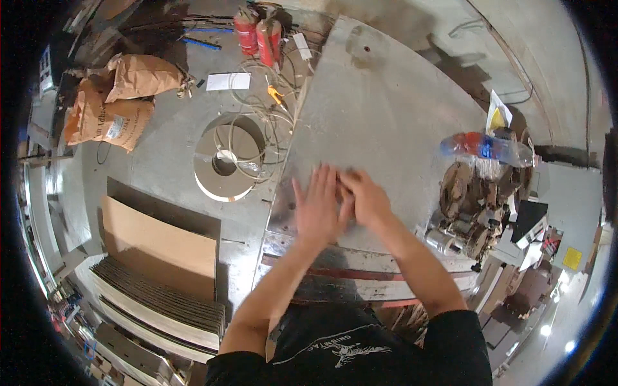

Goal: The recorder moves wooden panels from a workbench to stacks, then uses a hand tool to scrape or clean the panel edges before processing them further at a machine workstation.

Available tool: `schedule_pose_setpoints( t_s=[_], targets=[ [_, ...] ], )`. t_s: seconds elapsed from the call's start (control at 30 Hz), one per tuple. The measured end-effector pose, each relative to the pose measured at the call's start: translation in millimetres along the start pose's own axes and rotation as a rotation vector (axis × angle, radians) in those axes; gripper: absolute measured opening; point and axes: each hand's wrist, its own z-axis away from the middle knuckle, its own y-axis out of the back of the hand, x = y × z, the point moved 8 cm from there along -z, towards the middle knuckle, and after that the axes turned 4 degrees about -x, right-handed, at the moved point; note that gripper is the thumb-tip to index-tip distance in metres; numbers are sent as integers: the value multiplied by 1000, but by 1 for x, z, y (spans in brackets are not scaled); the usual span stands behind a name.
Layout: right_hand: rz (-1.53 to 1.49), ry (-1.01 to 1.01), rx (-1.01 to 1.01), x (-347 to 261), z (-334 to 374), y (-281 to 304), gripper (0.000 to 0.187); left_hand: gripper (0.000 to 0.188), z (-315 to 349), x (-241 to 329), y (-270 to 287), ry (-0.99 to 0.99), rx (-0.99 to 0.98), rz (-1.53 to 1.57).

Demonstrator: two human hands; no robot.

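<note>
My left hand [317,207] lies flat with fingers spread over the near part of a large grey metal sheet [380,109] on a workbench. My right hand [365,198] sits right beside it, its fingers overlapping the left hand's fingertips. Both are motion-blurred. Neither hand holds anything that I can see. Whether the palms touch the sheet cannot be told.
A plastic bottle [486,148] with a red and blue label and rusty metal parts [467,206] crowd the bench's right side. On the floor to the left lie a white ring with wire coils [225,161], brown sacks [119,96], two red extinguishers [257,32] and stacked boards [161,270].
</note>
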Motion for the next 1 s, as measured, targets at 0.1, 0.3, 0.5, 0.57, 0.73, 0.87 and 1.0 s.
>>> schedule_pose_setpoints(
  t_s=[0.1, 0.3, 0.5, 0.57, 0.73, 0.87, 1.0],
  targets=[
    [21, -40, -54, -15, -68, 43, 40, 69, -61, -5, 29, 9, 66, 76],
    [13, 152, 136, 20, -9, 2, 40, 69, -13, 3, -7, 34, -10, 24],
    [-63, 55, 31, -1, -78, 45, 41, 69, -75, 1, 24, 57, 82, 75],
    [-77, 18, -10, -6, -97, 54, 40, 68, -106, -11, 38, 40, 116, 98],
    [31, 58, 92, 17, -51, 16, 36, 68, -36, 1, 5, 33, 103, 71],
    [39, 79, 19, -6, -61, 35, 36, 70, -53, -2, 19, 78, 164, 54],
    [-138, 57, 12, -8, -130, 60, 38, 72, -135, -17, 55, 36, 207, 127]
  ],
)
